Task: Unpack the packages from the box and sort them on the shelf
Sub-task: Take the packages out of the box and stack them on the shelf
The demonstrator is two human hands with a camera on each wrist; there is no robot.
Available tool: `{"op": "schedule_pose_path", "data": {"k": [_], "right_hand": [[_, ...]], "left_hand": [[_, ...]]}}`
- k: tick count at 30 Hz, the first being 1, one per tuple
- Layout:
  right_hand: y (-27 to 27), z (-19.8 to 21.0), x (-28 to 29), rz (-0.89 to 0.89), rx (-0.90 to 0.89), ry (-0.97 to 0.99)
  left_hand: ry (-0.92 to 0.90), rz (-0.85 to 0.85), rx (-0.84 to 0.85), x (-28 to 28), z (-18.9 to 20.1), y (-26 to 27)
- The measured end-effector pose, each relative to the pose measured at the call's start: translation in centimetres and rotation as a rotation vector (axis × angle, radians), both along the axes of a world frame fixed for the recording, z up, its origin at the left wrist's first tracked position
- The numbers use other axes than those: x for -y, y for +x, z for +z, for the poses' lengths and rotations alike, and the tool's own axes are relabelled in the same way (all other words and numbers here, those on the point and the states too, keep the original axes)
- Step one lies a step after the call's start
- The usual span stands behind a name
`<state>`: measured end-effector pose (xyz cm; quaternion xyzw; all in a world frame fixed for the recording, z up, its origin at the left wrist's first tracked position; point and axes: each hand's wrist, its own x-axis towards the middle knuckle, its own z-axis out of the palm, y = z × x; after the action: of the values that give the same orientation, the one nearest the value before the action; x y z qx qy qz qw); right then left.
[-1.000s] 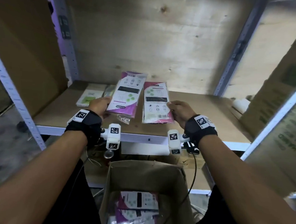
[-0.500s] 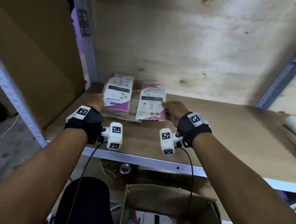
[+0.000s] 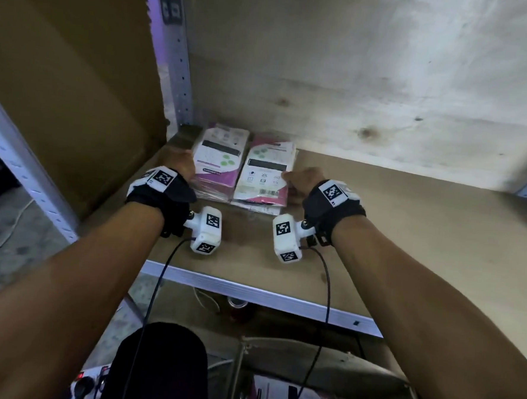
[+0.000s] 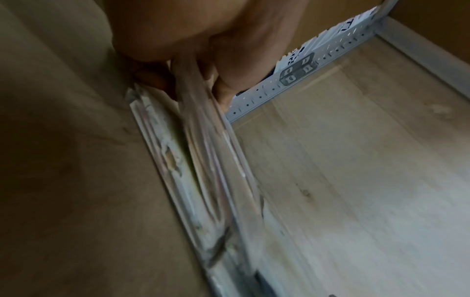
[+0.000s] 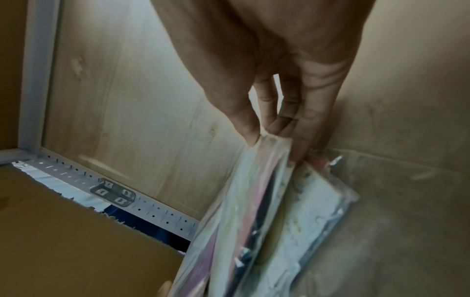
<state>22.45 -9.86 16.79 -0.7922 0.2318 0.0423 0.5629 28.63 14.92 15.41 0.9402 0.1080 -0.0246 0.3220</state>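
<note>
Two piles of flat plastic-wrapped packages lie side by side in the shelf's back-left corner. My left hand (image 3: pixel 184 166) pinches the left edge of the white-and-purple package (image 3: pixel 218 162) on top of the left pile. My right hand (image 3: pixel 291 179) pinches the right edge of the white-and-pink package (image 3: pixel 265 174) on top of the right pile. In the left wrist view, thumb and fingers of my left hand (image 4: pixel 188 86) clamp the package's edge (image 4: pixel 211 160). In the right wrist view, my right hand (image 5: pixel 274 140) pinches the top package (image 5: pixel 254 201) above the other packages. The open cardboard box (image 3: pixel 322 372) below holds more packages (image 3: pixel 274 397).
The wooden shelf board (image 3: pixel 408 239) stretches bare to the right of the piles. A large cardboard sheet (image 3: pixel 62 94) and a perforated metal upright (image 3: pixel 178 55) close off the left side. A plywood back wall (image 3: pixel 356 81) stands behind. A power strip (image 3: pixel 90 383) lies on the floor.
Both hands carried their packages deeper and leftward into the shelf's back corner and lowered them onto the piles. The view moved closer; the box slid toward the bottom edge.
</note>
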Motion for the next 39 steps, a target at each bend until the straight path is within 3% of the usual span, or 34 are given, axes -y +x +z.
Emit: {"op": "schedule_pose_path", "data": {"k": [2, 5, 11, 15, 20, 27, 32, 39], "right_hand": [[0.5, -0.4, 0.2, 0.001, -0.003, -0.028], [0.5, 0.1, 0.2, 0.0, 0.0, -0.09], [-3.4, 2.7, 0.4, 0.064, 0.045, 0.004], [-7.1, 4.5, 0.6, 0.059, 0.035, 0.021], [-13.7, 7.0, 1.0, 0.064, 0.065, 0.078], [-24.3, 9.2, 2.7, 0.083, 0.142, 0.151], [-31.2, 7.7, 4.0, 0.078, 0.129, 0.163], [-36.5, -0.1, 6.6, 0.125, 0.048, 0.096]], "left_hand": [[0.087, -0.069, 0.003, -0.2, -0.4, 0.6], [0.018, -0.088, 0.074, -0.2, -0.2, 0.1], [-0.057, -0.026, 0.09, -0.6, 1.2, -1.9], [-0.047, 0.034, 0.12, -0.2, 3.8, -5.3], [-0.037, 0.049, 0.282, 1.9, 6.6, -12.0], [-0.467, -0.151, 0.289, 6.3, 7.5, -21.2], [-0.631, -0.333, 0.204, 9.4, 4.9, -27.8], [-0.559, -0.512, -0.017, 11.9, -1.6, -34.6]]}}
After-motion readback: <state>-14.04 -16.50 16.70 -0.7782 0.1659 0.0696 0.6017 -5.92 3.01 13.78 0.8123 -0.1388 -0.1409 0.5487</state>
